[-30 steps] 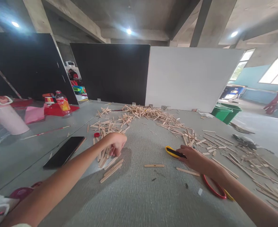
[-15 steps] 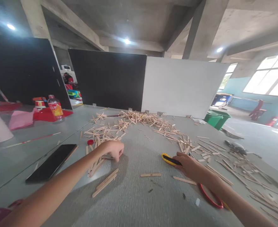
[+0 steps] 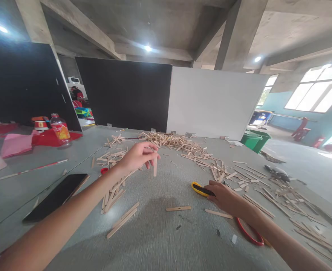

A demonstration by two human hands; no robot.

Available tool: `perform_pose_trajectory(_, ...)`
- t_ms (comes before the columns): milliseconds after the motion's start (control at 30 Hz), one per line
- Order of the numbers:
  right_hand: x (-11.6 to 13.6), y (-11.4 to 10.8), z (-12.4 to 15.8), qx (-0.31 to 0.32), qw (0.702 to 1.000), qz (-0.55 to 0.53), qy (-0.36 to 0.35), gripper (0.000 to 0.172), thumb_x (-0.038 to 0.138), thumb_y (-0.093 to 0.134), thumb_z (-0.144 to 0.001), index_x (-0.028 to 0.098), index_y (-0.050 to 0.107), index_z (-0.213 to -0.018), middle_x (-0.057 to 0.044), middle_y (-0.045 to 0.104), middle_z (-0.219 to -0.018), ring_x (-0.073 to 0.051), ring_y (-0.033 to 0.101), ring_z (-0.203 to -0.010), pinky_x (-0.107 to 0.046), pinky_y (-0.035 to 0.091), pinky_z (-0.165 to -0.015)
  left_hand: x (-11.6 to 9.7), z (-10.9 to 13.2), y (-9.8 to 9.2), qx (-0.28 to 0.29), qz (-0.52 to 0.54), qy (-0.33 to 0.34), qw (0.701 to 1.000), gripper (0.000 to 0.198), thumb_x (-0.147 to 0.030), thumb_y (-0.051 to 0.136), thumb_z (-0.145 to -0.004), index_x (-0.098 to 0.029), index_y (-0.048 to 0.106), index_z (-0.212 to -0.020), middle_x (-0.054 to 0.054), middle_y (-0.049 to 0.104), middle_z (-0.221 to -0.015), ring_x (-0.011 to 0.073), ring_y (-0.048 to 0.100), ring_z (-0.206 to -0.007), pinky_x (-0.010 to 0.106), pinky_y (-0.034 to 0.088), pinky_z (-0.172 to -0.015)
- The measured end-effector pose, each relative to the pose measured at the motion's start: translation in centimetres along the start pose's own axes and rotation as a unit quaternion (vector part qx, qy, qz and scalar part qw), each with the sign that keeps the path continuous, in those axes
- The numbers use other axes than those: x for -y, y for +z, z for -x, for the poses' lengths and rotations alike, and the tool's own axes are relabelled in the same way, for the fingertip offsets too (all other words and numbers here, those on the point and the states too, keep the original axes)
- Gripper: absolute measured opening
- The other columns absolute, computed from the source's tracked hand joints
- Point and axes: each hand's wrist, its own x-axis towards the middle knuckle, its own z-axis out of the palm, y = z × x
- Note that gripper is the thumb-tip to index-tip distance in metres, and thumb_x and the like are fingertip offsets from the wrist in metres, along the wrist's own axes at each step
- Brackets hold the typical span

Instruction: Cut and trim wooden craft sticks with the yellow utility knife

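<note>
My left hand (image 3: 143, 155) is raised over the grey table, its thumb and fingers pinching a wooden stick (image 3: 155, 165) that hangs nearly upright. On the right, my right hand (image 3: 218, 192) is closed round a yellow and black utility knife (image 3: 201, 189) just above the tabletop. A single stick (image 3: 178, 208) lies flat between the hands, nearer to me. Two more sticks (image 3: 123, 220) lie side by side at the lower left. A big pile of sticks (image 3: 174, 140) spreads along the back of the table, with more beneath and beside my left forearm.
At the left are a black phone (image 3: 55, 197), a drink bottle (image 3: 60, 130) and a red cap (image 3: 104, 171). Red-handled scissors (image 3: 249, 233) lie under my right forearm. Cut slivers cover the right side. Black and white panels (image 3: 216, 101) stand behind the table.
My left hand has risen from the tabletop and moved up and slightly right, and a stick now shows upright in its fingers. My right hand still holds the knife in nearly the same place.
</note>
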Motion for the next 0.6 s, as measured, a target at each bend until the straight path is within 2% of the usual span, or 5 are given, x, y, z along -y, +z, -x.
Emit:
perform_pose_trajectory(133, 0.1, -0.1, 0.2, -0.005, 1.000, 0.005, -0.004, 0.031, 0.021, 0.052, -0.100, 0.014, 0.073, -0.122, -0.015, 0.068, -0.115, -0.027, 0.070, -0.101, -0.038, 0.052, -0.091, -2.3, 0.9, 0.9, -0.059, 0.097, 0.016, 0.993, 0.024, -0.042, 0.061, -0.097, -0.020, 0.053, -0.102, 0.013, 0.077, -0.104, 0.0136, 0.069, -0.068, 0.026, 0.053, -0.055)
perform_pose_trajectory(300, 0.0, 0.1, 0.0, -0.034, 0.999, 0.006, -0.017, 0.025, 0.022, 0.057, -0.098, 0.018, 0.075, -0.115, -0.011, 0.069, -0.106, -0.024, 0.071, -0.092, -0.033, 0.052, -0.082, -4.2, 2.0, 1.2, -0.082, 0.131, 0.025, 0.988, 0.025, -0.041, 0.066, -0.095, -0.019, 0.060, -0.105, 0.010, 0.077, -0.098, 0.0122, 0.067, -0.063, 0.023, 0.051, -0.050)
perform_pose_trajectory(400, -0.1, -0.7, -0.1, -0.099, 0.995, 0.001, 0.001, 0.027, 0.021, 0.056, -0.098, 0.019, 0.072, -0.120, -0.011, 0.069, -0.110, -0.024, 0.069, -0.094, -0.033, 0.051, -0.083, -4.6, 2.2, 1.7, -0.047, 0.124, 0.023, 0.991, 0.023, -0.039, 0.068, -0.094, -0.017, 0.065, -0.101, 0.009, 0.077, -0.096, 0.0127, 0.068, -0.065, 0.021, 0.053, -0.050)
perform_pose_trajectory(467, -0.3, -1.8, -0.1, -0.160, 0.987, -0.003, 0.027, 0.032, 0.021, 0.051, -0.101, 0.017, 0.067, -0.129, -0.015, 0.067, -0.119, -0.027, 0.067, -0.102, -0.037, 0.051, -0.089, -4.4, 2.4, 3.2, -0.003, 0.116, 0.016, 0.993, 0.023, -0.040, 0.066, -0.095, -0.017, 0.064, -0.095, 0.009, 0.076, -0.092, 0.0145, 0.070, -0.066, 0.023, 0.057, -0.051)
perform_pose_trajectory(600, -0.8, -3.0, 0.3, -0.197, 0.980, -0.008, 0.029, 0.032, 0.027, 0.054, -0.104, 0.019, 0.067, -0.131, -0.014, 0.070, -0.121, -0.028, 0.066, -0.111, -0.039, 0.050, -0.095, -3.0, 3.8, 9.3, 0.110, 0.085, 0.002, 0.990, 0.019, -0.036, 0.055, -0.101, -0.017, 0.060, -0.102, 0.005, 0.075, -0.083, 0.0154, 0.071, -0.056, 0.027, 0.061, -0.049)
